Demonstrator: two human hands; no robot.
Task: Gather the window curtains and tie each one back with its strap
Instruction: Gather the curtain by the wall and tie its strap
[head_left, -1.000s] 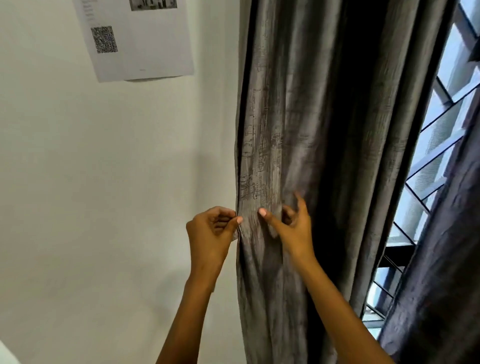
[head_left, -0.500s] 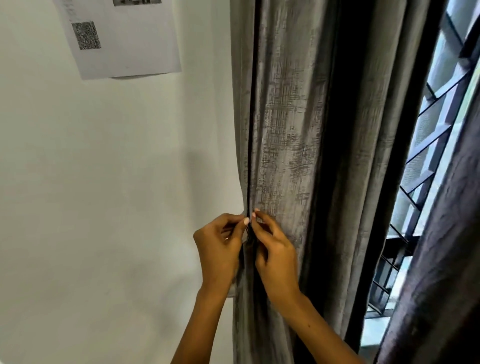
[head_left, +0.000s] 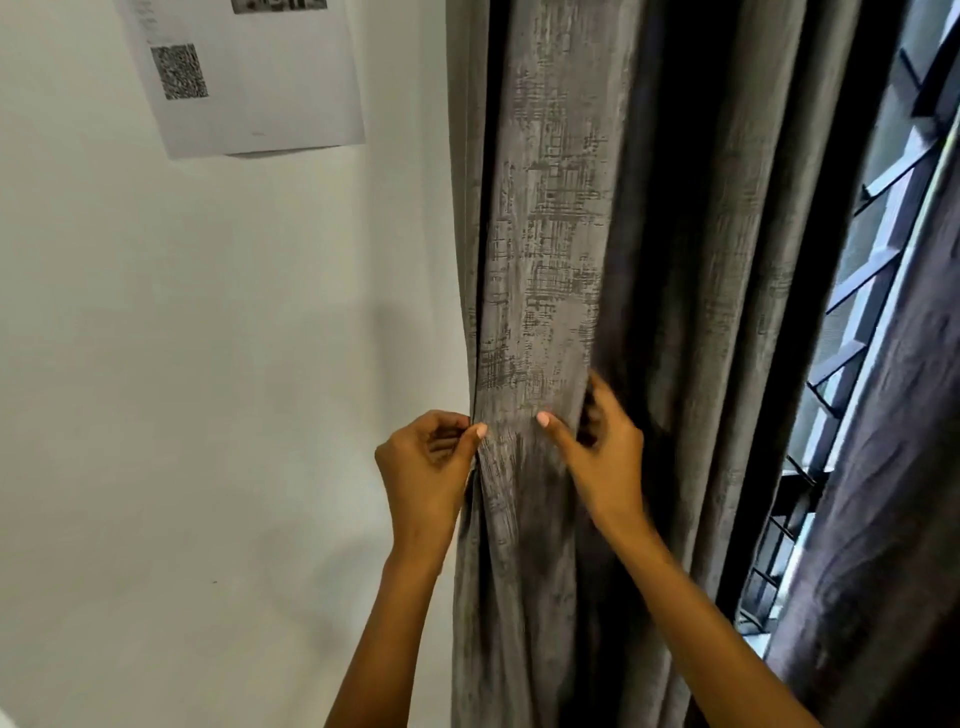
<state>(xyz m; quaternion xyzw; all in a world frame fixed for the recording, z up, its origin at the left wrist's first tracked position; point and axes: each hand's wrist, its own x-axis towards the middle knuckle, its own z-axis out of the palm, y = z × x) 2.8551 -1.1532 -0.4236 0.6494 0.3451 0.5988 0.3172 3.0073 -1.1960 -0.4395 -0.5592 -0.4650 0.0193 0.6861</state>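
Head view: left hand (head_left: 426, 467) pinches the curtain (head_left: 545, 260) edge beside the wall (head_left: 208, 364), fingers (head_left: 480, 431) clamped on cloth. Right hand (head_left: 602, 457) grips the next fold, thumb in front, fingers tucked behind.

A white paper sheet (head_left: 249, 78) hangs on the wall (head_left: 156, 364) at the upper left. It carries a square QR code (head_left: 180, 71) near its left edge and a few lines of small print above that, too blurred to read. No other lettering, brand or number shows.
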